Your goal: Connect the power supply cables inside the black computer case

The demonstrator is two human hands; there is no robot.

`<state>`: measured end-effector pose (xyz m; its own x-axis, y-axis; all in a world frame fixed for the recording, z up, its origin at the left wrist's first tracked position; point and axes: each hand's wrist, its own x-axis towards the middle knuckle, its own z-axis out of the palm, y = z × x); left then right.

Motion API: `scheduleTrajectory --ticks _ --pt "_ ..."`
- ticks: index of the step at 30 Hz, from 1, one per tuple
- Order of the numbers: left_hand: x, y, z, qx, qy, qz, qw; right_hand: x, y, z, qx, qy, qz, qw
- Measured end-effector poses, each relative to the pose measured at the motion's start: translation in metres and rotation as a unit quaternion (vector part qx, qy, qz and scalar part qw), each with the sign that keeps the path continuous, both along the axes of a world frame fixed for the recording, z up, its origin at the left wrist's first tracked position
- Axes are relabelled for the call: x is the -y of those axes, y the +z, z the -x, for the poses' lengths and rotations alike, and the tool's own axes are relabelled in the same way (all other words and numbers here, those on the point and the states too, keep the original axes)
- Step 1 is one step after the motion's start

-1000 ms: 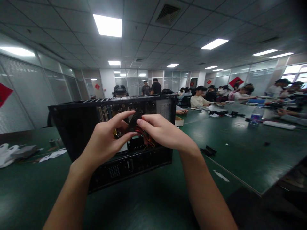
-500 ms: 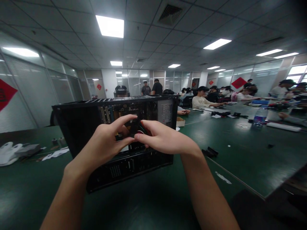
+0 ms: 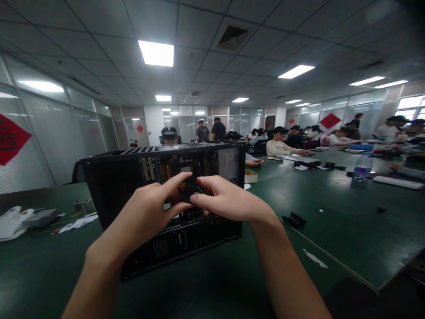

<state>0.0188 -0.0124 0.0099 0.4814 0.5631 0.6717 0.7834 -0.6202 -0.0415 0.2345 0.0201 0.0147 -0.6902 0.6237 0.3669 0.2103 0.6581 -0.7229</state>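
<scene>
A black computer case (image 3: 109,195) stands on the table before me, its open side facing me and its boards showing. My left hand (image 3: 156,201) reaches into the opening, thumb and fingers curved around a dark part (image 3: 186,191) whose kind is too dim to tell. Opposite it, my right hand (image 3: 222,197) is closed with thumb and fingers pinched on thin coloured wires (image 3: 199,188). Its fingertips are partly hidden behind the thumb. Above the left hand are several card slots (image 3: 149,169); a labelled power supply (image 3: 229,165) sits at the upper right of the case.
On the green table (image 3: 318,239) lie black plastic pieces (image 3: 294,220) and a paper scrap (image 3: 314,258). A water bottle (image 3: 362,168) stands farther right, a small box (image 3: 250,176) behind the case. White bags (image 3: 15,221) lie at left. Several people sit around the table.
The view has tilted up a little, so everything sits lower in the picture. Both hands stay at the same spot inside the case, with only slight finger movement.
</scene>
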Motion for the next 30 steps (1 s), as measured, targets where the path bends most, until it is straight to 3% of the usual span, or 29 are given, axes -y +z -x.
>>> scheduleTrajectory --ticks 5,14,24,30 --pt "0.003 0.002 -0.001 -0.001 -0.028 -0.005 1.000 0.002 0.002 -0.005 0.014 0.035 0.021 0.999" --pt "0.005 0.005 0.004 -0.001 -0.024 0.021 0.999 0.004 -0.001 0.001 0.055 0.014 -0.082 0.995" --pt "0.008 0.005 0.004 0.003 -0.029 0.026 0.999 0.009 -0.001 0.009 0.027 0.013 -0.038 0.999" --pt "0.005 0.004 0.005 -0.001 -0.038 0.039 0.999 0.008 -0.001 0.006 0.031 0.035 -0.053 0.997"
